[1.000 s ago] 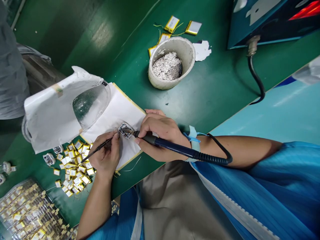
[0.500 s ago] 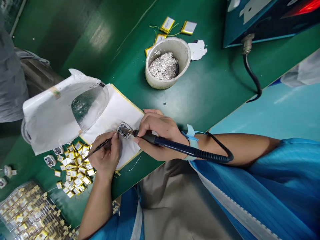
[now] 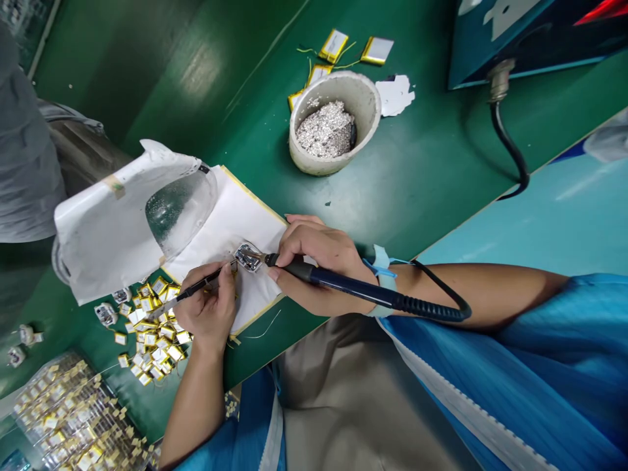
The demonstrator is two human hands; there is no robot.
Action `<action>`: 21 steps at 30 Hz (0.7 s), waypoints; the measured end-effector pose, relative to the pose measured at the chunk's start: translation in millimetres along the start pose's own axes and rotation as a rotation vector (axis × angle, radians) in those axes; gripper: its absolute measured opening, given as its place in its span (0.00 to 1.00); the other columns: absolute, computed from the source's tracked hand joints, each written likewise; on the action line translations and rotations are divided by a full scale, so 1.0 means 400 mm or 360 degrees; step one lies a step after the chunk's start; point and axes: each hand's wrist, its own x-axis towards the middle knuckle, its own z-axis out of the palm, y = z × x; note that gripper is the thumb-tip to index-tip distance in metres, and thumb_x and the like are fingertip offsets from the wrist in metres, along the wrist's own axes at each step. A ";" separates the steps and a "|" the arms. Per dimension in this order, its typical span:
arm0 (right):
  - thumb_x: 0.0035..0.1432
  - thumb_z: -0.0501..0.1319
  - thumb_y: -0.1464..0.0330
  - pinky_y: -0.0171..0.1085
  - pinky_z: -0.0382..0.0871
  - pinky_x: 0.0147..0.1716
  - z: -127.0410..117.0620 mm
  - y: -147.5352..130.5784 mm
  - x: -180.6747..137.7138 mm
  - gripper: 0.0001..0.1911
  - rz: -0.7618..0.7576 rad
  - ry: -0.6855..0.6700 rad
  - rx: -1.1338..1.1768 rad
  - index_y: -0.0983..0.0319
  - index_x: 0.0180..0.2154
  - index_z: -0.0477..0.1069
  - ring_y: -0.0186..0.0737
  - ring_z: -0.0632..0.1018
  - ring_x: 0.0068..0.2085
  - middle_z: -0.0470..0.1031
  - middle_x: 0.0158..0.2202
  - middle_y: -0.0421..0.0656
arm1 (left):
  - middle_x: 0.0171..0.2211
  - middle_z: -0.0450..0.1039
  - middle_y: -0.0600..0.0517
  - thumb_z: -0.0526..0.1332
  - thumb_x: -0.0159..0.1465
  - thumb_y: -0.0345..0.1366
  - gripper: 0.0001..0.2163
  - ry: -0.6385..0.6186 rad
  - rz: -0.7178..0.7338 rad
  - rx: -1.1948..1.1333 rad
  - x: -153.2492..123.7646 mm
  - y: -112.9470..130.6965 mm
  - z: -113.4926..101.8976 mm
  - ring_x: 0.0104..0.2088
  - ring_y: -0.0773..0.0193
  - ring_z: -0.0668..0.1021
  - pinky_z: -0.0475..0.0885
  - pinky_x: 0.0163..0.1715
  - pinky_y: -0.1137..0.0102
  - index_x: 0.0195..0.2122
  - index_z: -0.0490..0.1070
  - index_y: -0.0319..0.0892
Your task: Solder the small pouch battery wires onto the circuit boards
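Observation:
My right hand [image 3: 318, 265] is shut on a dark blue soldering iron [image 3: 343, 286], whose tip reaches a small shiny metal-edged part [image 3: 249, 258]. That part lies on a white pad with a yellow edge [image 3: 260, 226]. My left hand [image 3: 209, 307] holds slim black tweezers [image 3: 201, 284], their tip at the part's left side. Whether the tip touches it is hard to tell. The iron's coiled cord [image 3: 432, 311] runs past my right wrist, which wears a pale blue strap [image 3: 385, 281].
A clear curved shield [image 3: 179, 209] on white sheeting overhangs the pad. Small yellow-edged pouch cells [image 3: 157, 333] are heaped at lower left, beside a clear bag of more [image 3: 69, 412]. A stone pot of silvery scrap [image 3: 333, 124] and several loose cells [image 3: 333, 46] stand on the green bench [image 3: 210, 98].
The whole view has shifted slightly. The tweezers have turned in my left hand, and a silver end now shows past my fingers. The soldering iron's tip stays at the part.

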 end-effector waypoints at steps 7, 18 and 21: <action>0.64 0.68 0.70 0.45 0.73 0.43 -0.001 0.000 0.001 0.10 0.0006 -0.0004 0.0005 0.56 0.34 0.69 0.39 0.80 0.31 0.77 0.28 0.36 | 0.37 0.85 0.50 0.74 0.68 0.35 0.06 0.0015 0.0064 -0.0059 -0.008 -0.012 0.001 0.35 0.63 0.87 0.82 0.36 0.69 0.41 0.80 0.42; 0.63 0.68 0.71 0.47 0.74 0.47 0.000 0.003 0.000 0.10 -0.0032 -0.0058 -0.0059 0.55 0.34 0.68 0.40 0.80 0.31 0.78 0.28 0.36 | 0.37 0.86 0.49 0.73 0.70 0.38 0.06 -0.0072 0.0018 0.0006 0.005 0.013 0.006 0.35 0.63 0.87 0.83 0.37 0.70 0.42 0.83 0.42; 0.63 0.68 0.70 0.48 0.74 0.51 0.002 0.002 -0.003 0.10 -0.0005 -0.0082 -0.0086 0.55 0.34 0.68 0.40 0.80 0.31 0.78 0.28 0.36 | 0.37 0.86 0.50 0.73 0.70 0.38 0.06 -0.0054 0.0000 -0.0004 0.004 0.011 0.008 0.35 0.63 0.88 0.84 0.37 0.70 0.42 0.83 0.42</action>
